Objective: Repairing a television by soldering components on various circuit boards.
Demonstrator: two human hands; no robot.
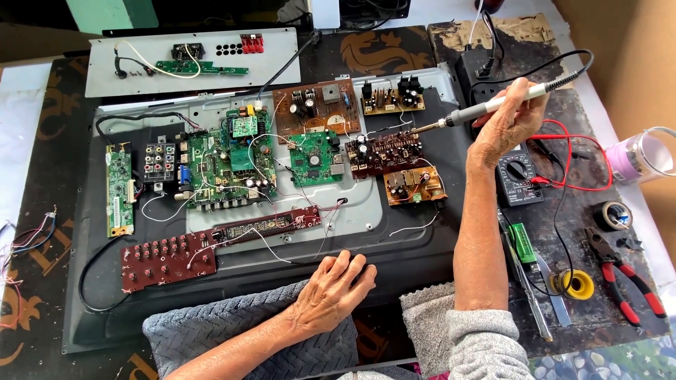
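My right hand (pixel 508 121) grips a grey soldering iron (pixel 486 109) like a pen; its metal tip points left, over a dark brown circuit board (pixel 384 151). My left hand (pixel 331 292) rests flat, fingers apart, on the near edge of a large black panel (pixel 422 246), holding nothing. Spread across the panel are a big green main board (pixel 225 162), a smaller green board (pixel 315 156), a brown board (pixel 313 105), a tan board (pixel 414 185) and a long dark red button board (pixel 169 257). Thin wires link the boards.
A grey metal plate (pixel 190 60) with sockets lies at the back left. To the right are a black multimeter (pixel 520 176) with red leads, red-handled pliers (pixel 627 278), a yellow solder spool (pixel 577 283), black tape (pixel 611 214), a green tool (pixel 522 243) and a clear jar (pixel 644 155).
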